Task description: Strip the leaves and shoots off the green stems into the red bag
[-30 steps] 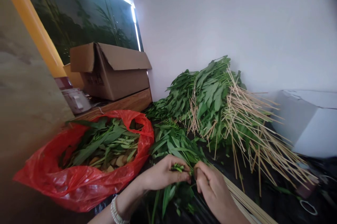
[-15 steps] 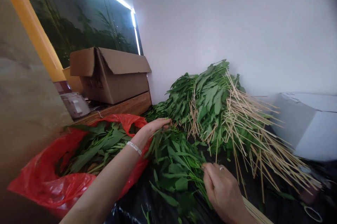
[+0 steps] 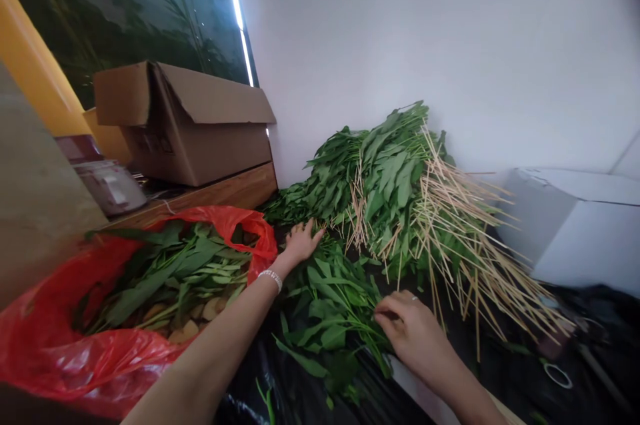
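Leafy greens (image 3: 345,305) lie loose on black plastic in front of me. My left hand (image 3: 303,243) reaches to their far end, fingers spread, with nothing visible in it. At the near right side of these greens is my right hand (image 3: 413,325), its fingers curled beside the stems; what they pinch, if anything, is hidden. Behind them rises a heap of greens threaded on thin wooden skewers (image 3: 465,232), whose bare ends point to the right. More pale sticks (image 3: 506,413) show under my right forearm.
A red plastic bag (image 3: 107,368) with leaves and brownish pieces stands open at the left. Behind it, a cardboard box (image 3: 215,152) rests on a wooden ledge near a lidded container (image 3: 110,186). To the right is a white box (image 3: 590,232); a white wall closes the back.
My left hand has spread its fingers and turned palm down. The right hand has loosened a little, farther off the stems. The view has shifted, showing more of the bag's contents.
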The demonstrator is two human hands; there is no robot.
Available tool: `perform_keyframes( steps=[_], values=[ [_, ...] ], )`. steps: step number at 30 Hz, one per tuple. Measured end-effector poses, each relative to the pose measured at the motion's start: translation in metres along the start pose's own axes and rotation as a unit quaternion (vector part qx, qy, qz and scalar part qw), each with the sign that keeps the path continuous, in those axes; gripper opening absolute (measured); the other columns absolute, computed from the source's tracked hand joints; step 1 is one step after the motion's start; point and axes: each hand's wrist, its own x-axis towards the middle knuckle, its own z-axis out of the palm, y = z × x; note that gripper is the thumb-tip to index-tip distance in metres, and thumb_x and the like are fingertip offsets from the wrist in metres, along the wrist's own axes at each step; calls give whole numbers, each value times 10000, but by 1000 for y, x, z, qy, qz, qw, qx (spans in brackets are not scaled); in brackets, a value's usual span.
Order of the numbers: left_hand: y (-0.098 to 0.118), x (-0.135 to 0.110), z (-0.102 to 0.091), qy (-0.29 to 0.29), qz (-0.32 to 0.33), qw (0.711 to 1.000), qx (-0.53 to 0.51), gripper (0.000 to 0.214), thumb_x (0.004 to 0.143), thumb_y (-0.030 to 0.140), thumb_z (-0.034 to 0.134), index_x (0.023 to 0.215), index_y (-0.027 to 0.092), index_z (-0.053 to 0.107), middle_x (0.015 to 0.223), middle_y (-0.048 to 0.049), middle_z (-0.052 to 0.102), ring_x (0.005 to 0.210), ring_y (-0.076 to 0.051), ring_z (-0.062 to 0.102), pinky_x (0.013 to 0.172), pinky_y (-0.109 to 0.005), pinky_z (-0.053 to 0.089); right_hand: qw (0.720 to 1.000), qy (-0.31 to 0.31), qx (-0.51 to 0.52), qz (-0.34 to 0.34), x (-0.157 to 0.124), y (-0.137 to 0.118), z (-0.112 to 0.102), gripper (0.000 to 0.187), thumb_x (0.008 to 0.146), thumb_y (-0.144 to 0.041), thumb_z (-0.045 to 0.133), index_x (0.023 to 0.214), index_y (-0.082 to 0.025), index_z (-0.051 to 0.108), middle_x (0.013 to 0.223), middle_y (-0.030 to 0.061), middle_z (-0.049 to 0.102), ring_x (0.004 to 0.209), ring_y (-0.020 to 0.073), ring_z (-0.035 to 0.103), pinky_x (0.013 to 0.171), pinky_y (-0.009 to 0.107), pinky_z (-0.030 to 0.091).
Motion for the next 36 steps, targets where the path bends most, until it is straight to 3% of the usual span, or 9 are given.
perform_keyframes(
  steps=[3, 6, 9, 13, 17, 24, 28, 33, 36],
  values=[
    [13, -7, -19, 46, 24, 999, -5, 597, 947, 507, 350, 1453, 192, 327, 1471, -162, 390, 1378, -329, 277, 1088, -492, 248, 998, -26, -51, -19, -3, 4, 6, 164, 773, -123, 617, 656, -238, 625, 703, 0, 626, 739, 190, 611, 740, 320, 464],
    [25, -33, -42, 84, 71, 992, -54, 533, 954, 471, 359, 1421, 215, 385, 1418, -97, 472, 1328, -265, 362, 1075, -400, 309, 999, -20, -23, -23, -3, 1, 8, 186, 800, -125, 578, 649, -232, 601, 702, 2, 619, 733, 185, 608, 749, 324, 459],
    [27, -74, -65, 163, 129, 953, -218, 440, 956, 424, 372, 1296, 195, 533, 1300, -86, 576, 1225, -228, 482, 1048, -352, 349, 995, 22, 89, 34, 1, -6, 3, 159, 891, -262, 496, 768, -232, 592, 742, 15, 640, 706, 176, 606, 638, 283, 454],
    [25, -129, -82, 205, 90, 911, -345, 408, 950, 444, 382, 1017, 170, 677, 990, -64, 674, 946, -203, 598, 864, -289, 441, 949, 9, 279, 148, 5, -11, -2, 280, 917, -481, 443, 857, -229, 550, 690, 7, 652, 673, 172, 622, 624, 269, 452],
    [32, -162, -72, 189, 67, 907, -371, 416, 930, 466, 423, 806, 165, 682, 722, -20, 603, 720, -171, 557, 688, -258, 438, 906, -6, 381, 185, 6, -11, -3, 354, 874, -569, 488, 826, -220, 532, 644, -7, 625, 643, 164, 589, 610, 266, 421],
    [42, -171, -57, 157, 38, 888, -431, 311, 916, 423, 472, 996, 188, 659, 884, -44, 667, 862, -192, 602, 795, -285, 467, 827, 12, 520, 212, 5, -14, 0, 336, 817, -540, 594, 843, -208, 550, 621, -11, 601, 605, 152, 544, 596, 275, 411],
    [47, -172, -43, 112, 47, 884, -451, 215, 851, 342, 570, 969, 180, 650, 903, -47, 660, 840, -183, 600, 750, -274, 475, 817, 3, 536, 214, 5, -19, -1, 322, 815, -528, 607, 806, -210, 556, 617, -14, 595, 599, 147, 539, 582, 267, 407],
    [54, -172, -18, -51, 92, 857, -505, 186, 745, 271, 669, 887, 154, 643, 804, -32, 643, 709, -150, 577, 675, -257, 468, 818, 5, 537, 209, 6, -22, -3, 315, 799, -514, 637, 801, -211, 553, 588, -19, 606, 573, 132, 529, 557, 242, 392],
    [51, -169, -24, 2, 34, 850, -526, 191, 747, 249, 632, 918, 162, 626, 780, -12, 621, 674, -130, 557, 643, -237, 449, 826, 12, 523, 209, 6, -22, -2, 327, 798, -527, 628, 812, -206, 568, 606, -8, 619, 585, 139, 543, 563, 251, 403]
  ],
)
